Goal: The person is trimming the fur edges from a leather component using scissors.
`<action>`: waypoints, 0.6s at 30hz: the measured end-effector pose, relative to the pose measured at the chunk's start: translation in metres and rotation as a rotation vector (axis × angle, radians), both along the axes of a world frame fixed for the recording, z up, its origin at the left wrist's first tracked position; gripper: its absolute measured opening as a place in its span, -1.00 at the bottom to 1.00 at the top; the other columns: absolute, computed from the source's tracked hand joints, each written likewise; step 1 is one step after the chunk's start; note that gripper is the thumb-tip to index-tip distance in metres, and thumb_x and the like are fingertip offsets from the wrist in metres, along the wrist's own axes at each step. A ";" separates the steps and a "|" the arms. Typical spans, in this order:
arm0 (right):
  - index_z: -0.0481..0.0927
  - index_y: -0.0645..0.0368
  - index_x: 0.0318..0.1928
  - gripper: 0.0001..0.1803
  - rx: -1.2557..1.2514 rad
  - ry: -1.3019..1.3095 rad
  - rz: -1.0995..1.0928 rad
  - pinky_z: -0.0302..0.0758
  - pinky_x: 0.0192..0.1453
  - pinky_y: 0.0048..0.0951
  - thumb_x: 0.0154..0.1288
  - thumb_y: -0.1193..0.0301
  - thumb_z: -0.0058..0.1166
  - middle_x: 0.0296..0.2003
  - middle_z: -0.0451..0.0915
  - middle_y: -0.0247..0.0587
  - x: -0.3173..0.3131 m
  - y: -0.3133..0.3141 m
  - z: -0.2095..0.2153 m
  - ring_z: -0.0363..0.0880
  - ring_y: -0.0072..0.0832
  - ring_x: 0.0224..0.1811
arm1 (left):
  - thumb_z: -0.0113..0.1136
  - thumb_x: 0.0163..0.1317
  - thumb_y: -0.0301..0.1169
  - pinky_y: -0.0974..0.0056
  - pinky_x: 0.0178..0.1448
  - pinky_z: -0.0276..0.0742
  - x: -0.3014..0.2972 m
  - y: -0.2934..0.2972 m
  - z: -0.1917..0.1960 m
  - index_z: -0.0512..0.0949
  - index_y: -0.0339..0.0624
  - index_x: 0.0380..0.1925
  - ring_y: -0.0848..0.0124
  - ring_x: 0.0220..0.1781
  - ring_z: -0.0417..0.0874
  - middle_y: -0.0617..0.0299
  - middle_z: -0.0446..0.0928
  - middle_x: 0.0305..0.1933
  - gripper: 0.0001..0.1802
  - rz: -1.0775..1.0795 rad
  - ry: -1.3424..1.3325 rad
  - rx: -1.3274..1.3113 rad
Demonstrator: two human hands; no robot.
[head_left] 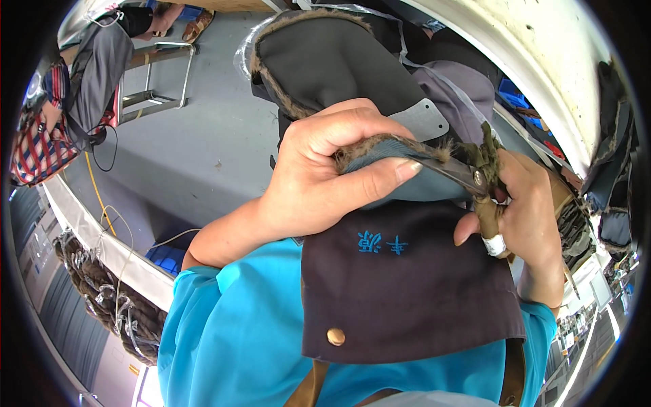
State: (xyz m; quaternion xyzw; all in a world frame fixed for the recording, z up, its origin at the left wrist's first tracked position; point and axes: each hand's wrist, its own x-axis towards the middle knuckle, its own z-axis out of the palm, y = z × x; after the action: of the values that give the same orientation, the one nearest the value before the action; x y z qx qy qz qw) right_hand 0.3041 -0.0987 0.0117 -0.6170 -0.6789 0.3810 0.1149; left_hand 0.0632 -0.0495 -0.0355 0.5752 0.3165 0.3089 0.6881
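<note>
My left hand [325, 173] pinches the edge of a fur-lined fabric piece [383, 150] between thumb and fingers. Brown fur and a blue-grey fabric side show at that edge. In my right hand [532, 203] is a pair of scissors [479, 182], its handles wrapped in olive cloth with a white band on one. Their blades point left along the fur edge, close to my left thumb tip; whether they are cutting I cannot tell. Beyond my hands lies a dark garment piece [325, 61] with a brown fur border. A grey tab with small holes [424, 121] sticks out beside it.
I wear a dark apron [407, 292] over a turquoise shirt. At upper left a person [102, 68] sits near a metal-framed stool [156, 102]. A white curved table edge [542, 68] runs along the upper right. Bundled brown fur [102, 298] lies at lower left; dark garments [614, 156] hang far right.
</note>
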 end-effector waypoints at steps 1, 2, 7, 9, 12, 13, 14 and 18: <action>0.45 0.33 -0.48 -0.64 -0.001 -0.001 -0.002 0.27 -0.55 -0.31 -0.35 0.49 0.34 -0.65 0.37 -0.05 0.000 0.001 0.002 0.34 -0.12 -0.62 | 0.25 0.03 -0.57 0.39 -0.15 0.37 0.000 0.001 0.000 0.52 -0.34 -0.23 0.45 -0.29 0.45 0.14 0.51 -0.31 -0.75 -0.002 -0.001 -0.001; 0.45 0.34 -0.46 -0.59 -0.010 0.025 0.024 0.28 -0.54 -0.30 -0.37 0.47 0.38 -0.65 0.37 -0.04 -0.001 0.004 0.004 0.34 -0.09 -0.61 | 0.26 0.02 -0.58 0.39 -0.17 0.37 0.000 0.002 0.000 0.52 -0.33 -0.25 0.44 -0.29 0.45 0.13 0.51 -0.30 -0.75 -0.026 0.006 0.036; 0.44 0.39 -0.42 -0.47 0.064 0.113 0.057 0.29 -0.52 -0.27 -0.43 0.40 0.46 -0.63 0.38 0.01 -0.008 0.009 0.001 0.35 -0.01 -0.60 | 0.27 -0.04 -0.61 0.45 -0.41 0.28 0.009 -0.005 -0.009 0.59 -0.29 -0.33 0.58 -0.47 0.41 0.27 0.47 -0.46 -0.80 0.106 -0.167 0.067; 0.44 0.40 -0.40 -0.50 0.101 0.123 0.051 0.30 -0.52 -0.26 -0.39 0.42 0.43 -0.61 0.40 0.04 -0.009 0.010 0.000 0.36 0.03 -0.58 | 0.26 -0.04 -0.63 0.45 -0.41 0.29 0.009 -0.004 -0.008 0.60 -0.29 -0.35 0.57 -0.47 0.42 0.26 0.47 -0.45 -0.81 0.104 -0.173 0.052; 0.45 0.40 -0.40 -0.55 0.063 0.099 0.047 0.30 -0.53 -0.26 -0.36 0.46 0.38 -0.61 0.41 0.05 -0.007 0.007 -0.001 0.38 0.01 -0.57 | 0.25 -0.05 -0.63 0.44 -0.43 0.28 0.007 -0.004 -0.007 0.60 -0.29 -0.36 0.57 -0.48 0.41 0.27 0.46 -0.46 -0.81 0.079 -0.119 0.058; 0.45 0.40 -0.40 -0.55 0.062 0.099 0.046 0.30 -0.53 -0.26 -0.36 0.46 0.38 -0.61 0.41 0.05 -0.008 0.006 -0.001 0.38 0.01 -0.57 | 0.25 -0.05 -0.63 0.44 -0.43 0.28 0.007 -0.004 -0.007 0.60 -0.29 -0.36 0.57 -0.48 0.41 0.27 0.46 -0.46 -0.81 0.078 -0.120 0.057; 0.45 0.39 -0.41 -0.57 0.058 0.076 0.034 0.30 -0.53 -0.26 -0.35 0.47 0.36 -0.61 0.41 0.05 -0.008 0.006 -0.001 0.38 0.00 -0.58 | 0.25 -0.05 -0.63 0.44 -0.43 0.27 0.006 -0.003 -0.007 0.60 -0.29 -0.35 0.58 -0.49 0.41 0.28 0.46 -0.47 -0.81 0.072 -0.116 0.062; 0.55 0.25 -0.18 -0.46 -0.031 -0.022 0.089 0.27 -0.49 -0.40 -0.40 0.62 0.17 -0.52 0.44 -0.16 -0.003 0.005 0.004 0.34 -0.29 -0.56 | 0.26 -0.05 -0.62 0.44 -0.46 0.24 0.005 -0.003 -0.003 0.60 -0.29 -0.34 0.59 -0.51 0.39 0.30 0.44 -0.50 -0.80 0.057 -0.067 0.065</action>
State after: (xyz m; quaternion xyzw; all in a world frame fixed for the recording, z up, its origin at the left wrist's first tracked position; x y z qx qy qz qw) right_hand 0.3010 -0.0941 0.0160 -0.5921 -0.7008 0.3895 0.0811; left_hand 0.0685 -0.0521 -0.0389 0.5774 0.2996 0.3576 0.6701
